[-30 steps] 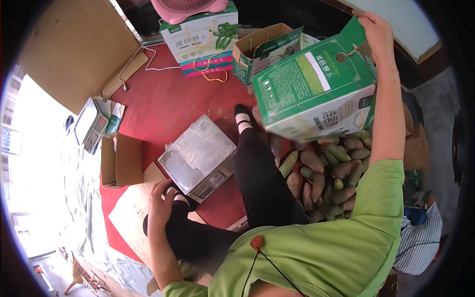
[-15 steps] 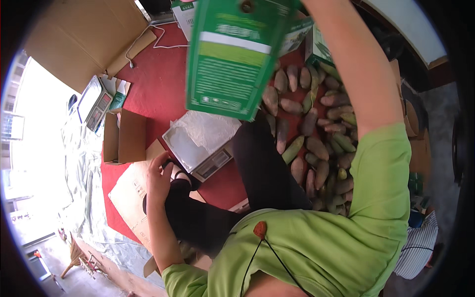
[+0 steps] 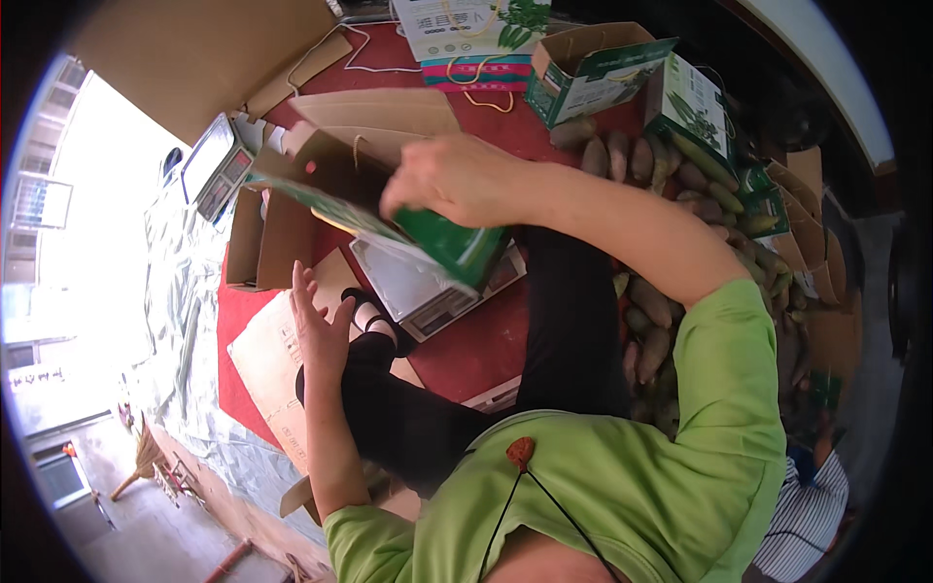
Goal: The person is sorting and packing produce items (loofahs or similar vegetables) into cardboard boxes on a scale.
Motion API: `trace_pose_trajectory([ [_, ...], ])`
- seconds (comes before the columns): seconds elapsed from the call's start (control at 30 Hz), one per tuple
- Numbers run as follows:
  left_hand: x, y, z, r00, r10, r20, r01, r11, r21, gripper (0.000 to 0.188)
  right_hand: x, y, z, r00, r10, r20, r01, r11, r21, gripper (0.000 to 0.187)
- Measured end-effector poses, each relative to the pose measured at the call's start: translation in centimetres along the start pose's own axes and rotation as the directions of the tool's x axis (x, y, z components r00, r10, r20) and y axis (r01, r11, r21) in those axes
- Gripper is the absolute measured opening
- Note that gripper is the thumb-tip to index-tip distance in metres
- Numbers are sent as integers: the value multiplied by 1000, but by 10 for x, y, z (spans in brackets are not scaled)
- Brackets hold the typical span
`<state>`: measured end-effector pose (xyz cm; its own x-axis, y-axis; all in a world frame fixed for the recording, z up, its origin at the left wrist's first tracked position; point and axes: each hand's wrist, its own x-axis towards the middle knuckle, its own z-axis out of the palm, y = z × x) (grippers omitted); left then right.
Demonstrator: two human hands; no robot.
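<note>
Over the weighing scale [image 3: 449,309], my right hand [image 3: 457,182] is closed on the edge of a green cardboard carton [image 3: 455,241]. The carton is tilted, its top open and its brown inside showing. Its flap reaches away from me. It hides much of the scale's pale top. My left hand [image 3: 323,325] is held up with its fingers apart, holding nothing, above a flat cardboard sheet [image 3: 267,364] and left of the carton. To the right of my legs lies a heap of long greenish and brownish roots [image 3: 649,301].
A brown box [image 3: 277,243] and a second scale [image 3: 222,173] stand at left on the red floor covering [image 3: 457,364]. Printed cartons [image 3: 595,85] stand at the back, beside another green-and-white carton [image 3: 688,109]. Clear plastic sheeting [image 3: 185,311] covers the left side.
The green carton has come down and left from high up and turned, so its open inside shows. My right arm has swung inward. My left hand has raised and spread its fingers.
</note>
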<state>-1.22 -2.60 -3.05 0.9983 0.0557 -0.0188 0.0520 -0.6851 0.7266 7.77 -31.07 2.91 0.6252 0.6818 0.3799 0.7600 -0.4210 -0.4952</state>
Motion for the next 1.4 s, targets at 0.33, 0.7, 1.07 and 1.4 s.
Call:
trace_pose_trajectory([
  [0.33,7,31,-4,930,346,-128,-227,810,541,99,-77,17,-9,951,200,236,-123,945,-303,17],
  [0.7,87,60,10,909,366,198,-382,548,744,71,-102,29,-10,947,304,101,-284,942,-177,18],
  [1.07,30,56,21,832,498,245,-537,610,583,18,-129,59,-14,926,290,-241,-326,937,-125,12],
  [1.4,-11,55,25,907,377,188,-421,785,454,26,-146,65,-4,809,481,-339,-484,871,81,20],
])
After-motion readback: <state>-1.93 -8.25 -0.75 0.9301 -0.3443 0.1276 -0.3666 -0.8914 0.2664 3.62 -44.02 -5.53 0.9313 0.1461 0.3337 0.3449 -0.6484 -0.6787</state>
